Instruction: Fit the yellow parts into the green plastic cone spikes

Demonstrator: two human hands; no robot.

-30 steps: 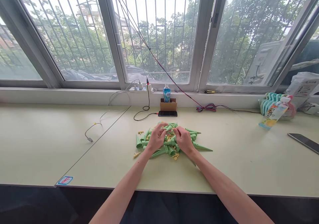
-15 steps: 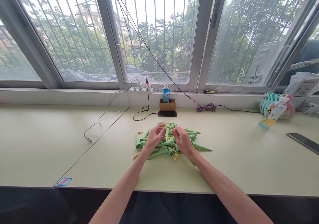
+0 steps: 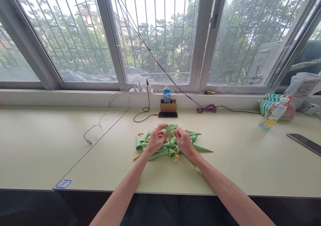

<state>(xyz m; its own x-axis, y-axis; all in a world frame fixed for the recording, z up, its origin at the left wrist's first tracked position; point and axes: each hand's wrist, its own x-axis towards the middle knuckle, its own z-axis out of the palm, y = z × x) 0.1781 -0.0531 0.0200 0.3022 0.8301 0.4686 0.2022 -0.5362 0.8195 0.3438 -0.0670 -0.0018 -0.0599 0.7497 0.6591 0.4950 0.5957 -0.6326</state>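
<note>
Spike [image 3: 170,139] hangs tip-down at frame centre, wide end pinched in the left hand [image 3: 156,139], a sound hold on likely light, stiff plastic; the right hand [image 3: 184,141] is curled, contents unclear.

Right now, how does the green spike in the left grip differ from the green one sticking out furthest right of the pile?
Pose: the held spike points roughly tip-down; the outlying spike lies on its side, tip pointing right.
Support: the held spike is in the left grip; the outlying spike rests on the table.
Shared: both are green and taper to a point.
</note>
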